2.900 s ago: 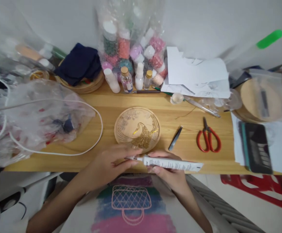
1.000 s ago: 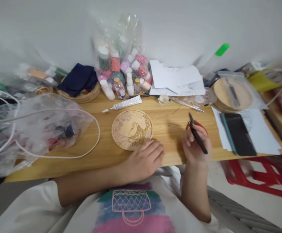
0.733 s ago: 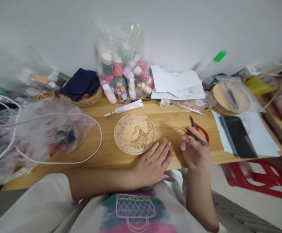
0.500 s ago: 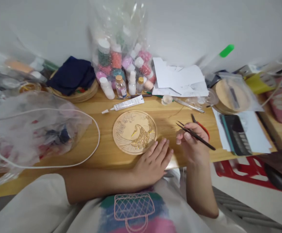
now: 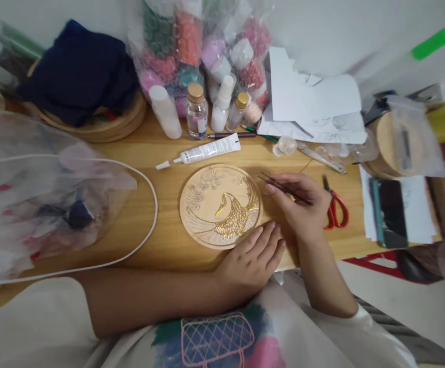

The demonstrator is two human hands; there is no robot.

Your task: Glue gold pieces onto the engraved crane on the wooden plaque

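Observation:
A round wooden plaque [image 5: 207, 204] lies flat on the table, carved with a long-necked bird whose body and beak carry gold lines. My left hand [image 5: 251, 260] rests flat at the plaque's lower right rim, fingers stretched out and holding nothing. Dark, thin tweezers [image 5: 269, 180] are pinched in my right hand [image 5: 302, 207], their tips just right of the plaque's upper right edge and apart from each other. Something small and yellowish shows beneath my right fingers; I cannot make out what it is.
A white tube [image 5: 210, 149] lies behind the plaque, before several small bottles [image 5: 197, 112]. Red-handled scissors [image 5: 336, 207] sit right of my right hand. A white cable [image 5: 155, 204] loops at left beside a plastic bag [image 5: 65, 199]. A phone [image 5: 393, 214] lies farther right.
My right hand has turned and brought the tweezers left, close to the plaque. My left hand stays at the rim. The camera view has moved closer and tilted down.

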